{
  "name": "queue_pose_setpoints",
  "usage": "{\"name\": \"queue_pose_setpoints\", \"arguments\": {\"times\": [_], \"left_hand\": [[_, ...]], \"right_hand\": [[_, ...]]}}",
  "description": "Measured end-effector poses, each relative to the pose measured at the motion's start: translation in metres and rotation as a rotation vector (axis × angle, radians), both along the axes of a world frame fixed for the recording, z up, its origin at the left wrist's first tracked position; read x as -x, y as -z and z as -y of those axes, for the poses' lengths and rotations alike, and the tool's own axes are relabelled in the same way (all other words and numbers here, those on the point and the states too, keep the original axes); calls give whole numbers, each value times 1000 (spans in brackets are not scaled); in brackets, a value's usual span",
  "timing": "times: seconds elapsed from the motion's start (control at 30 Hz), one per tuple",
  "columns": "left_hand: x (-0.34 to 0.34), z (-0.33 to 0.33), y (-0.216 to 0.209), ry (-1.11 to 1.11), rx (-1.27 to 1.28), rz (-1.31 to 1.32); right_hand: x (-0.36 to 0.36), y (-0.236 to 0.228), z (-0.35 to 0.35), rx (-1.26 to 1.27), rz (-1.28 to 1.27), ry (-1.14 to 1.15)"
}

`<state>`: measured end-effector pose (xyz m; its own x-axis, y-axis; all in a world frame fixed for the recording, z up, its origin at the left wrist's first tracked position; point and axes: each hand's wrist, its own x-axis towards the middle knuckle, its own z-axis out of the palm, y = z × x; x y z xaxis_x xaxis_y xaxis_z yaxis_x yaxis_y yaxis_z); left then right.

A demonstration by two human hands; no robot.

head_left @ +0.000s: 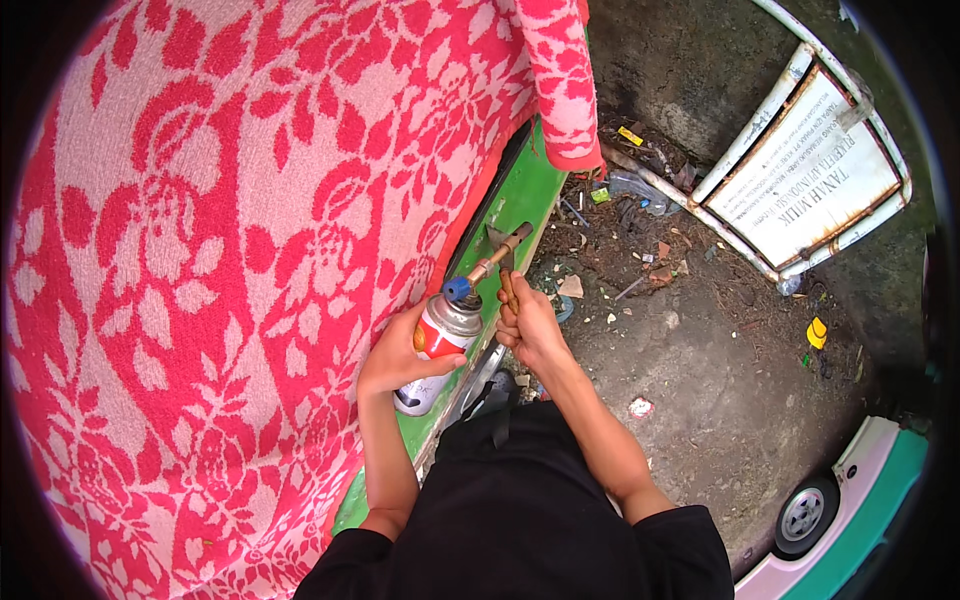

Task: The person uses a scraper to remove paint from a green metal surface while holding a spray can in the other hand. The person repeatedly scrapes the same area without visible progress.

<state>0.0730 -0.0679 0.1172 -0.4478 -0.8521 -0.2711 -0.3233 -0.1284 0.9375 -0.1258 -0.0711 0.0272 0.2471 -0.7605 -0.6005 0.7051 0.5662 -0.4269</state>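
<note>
My left hand (393,357) is closed round a gas canister torch (418,394), a white and red can with a silver top. From its blue collar a brass-coloured tube (490,264) points up and to the right, over a green painted panel (540,185). Close to the tube's tip, my right hand (535,326) grips the wooden handle of a scraper (509,290). Its blade lies partly behind the tube, near the green surface, so I cannot tell whether it touches. No flame can be made out at the nozzle.
A red and pink floral blanket (200,300) drapes over the left side, beside the green panel. Litter and debris (570,287) lie on the ground. A rusty white metal sign frame (810,160) leans at upper right. A pink and green vehicle (860,500) stands at lower right.
</note>
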Motion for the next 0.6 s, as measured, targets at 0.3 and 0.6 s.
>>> {"name": "queue_pose_setpoints", "arguments": {"times": [0.3,0.6], "left_hand": [[-3,0,1,0,-16,-2],[-3,4,5,1,0,-11]], "right_hand": [[0,0,9,24,54,54],[-7,5,7,45,55,62]]}}
